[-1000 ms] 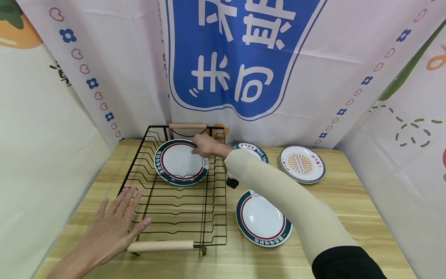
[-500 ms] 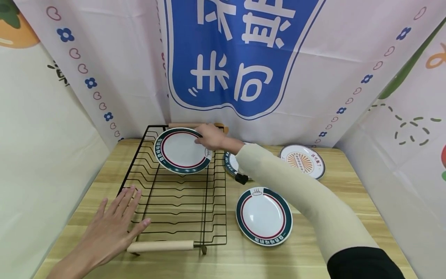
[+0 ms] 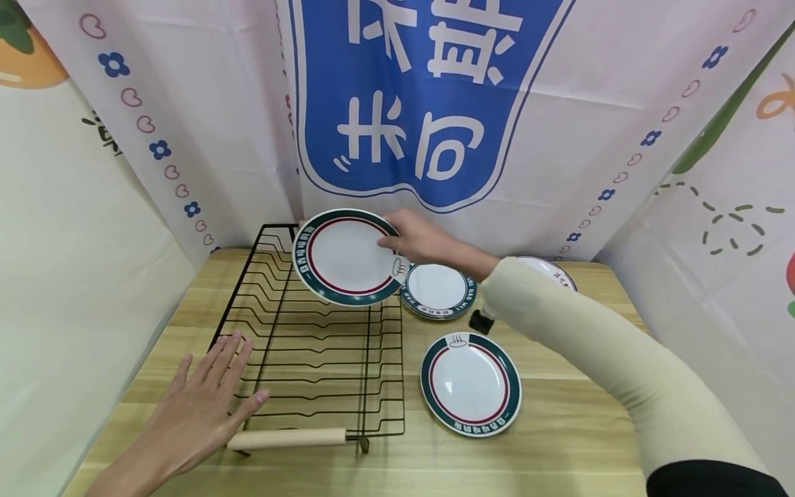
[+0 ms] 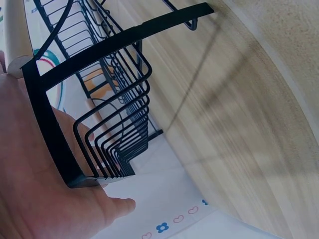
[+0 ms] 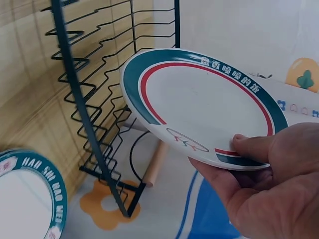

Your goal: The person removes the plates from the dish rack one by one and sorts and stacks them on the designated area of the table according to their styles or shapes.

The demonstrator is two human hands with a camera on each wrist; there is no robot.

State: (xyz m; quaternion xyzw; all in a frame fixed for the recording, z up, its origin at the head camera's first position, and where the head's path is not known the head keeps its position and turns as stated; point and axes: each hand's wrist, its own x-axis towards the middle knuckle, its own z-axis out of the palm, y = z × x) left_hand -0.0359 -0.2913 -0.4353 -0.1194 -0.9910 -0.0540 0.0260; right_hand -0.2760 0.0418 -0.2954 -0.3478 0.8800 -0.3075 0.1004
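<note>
My right hand [image 3: 422,240] pinches the right rim of a white plate [image 3: 349,259] with a dark green border and a red ring, thumb on top and fingers beneath. The plate is raised above the back of a black wire dish rack [image 3: 319,351], tilted a little. In the right wrist view, the plate [image 5: 204,104] is apart from the wires. My left hand [image 3: 195,404] lies with fingers straight and spread at the rack's front left side; in the left wrist view this hand [image 4: 45,169] is against the rack's black frame [image 4: 55,134].
A matching green-rimmed plate [image 3: 470,385] lies right of the rack on the wooden table [image 3: 559,442]. Behind it are green-rimmed plates with lettering [image 3: 438,291]. Another plate [image 3: 549,270] at the back right is partly covered by my sleeve. A printed cloth [image 3: 248,138] hangs behind.
The plate in my right hand has risen from the rack's wires and moved up and to the right. My left hand has stayed in place.
</note>
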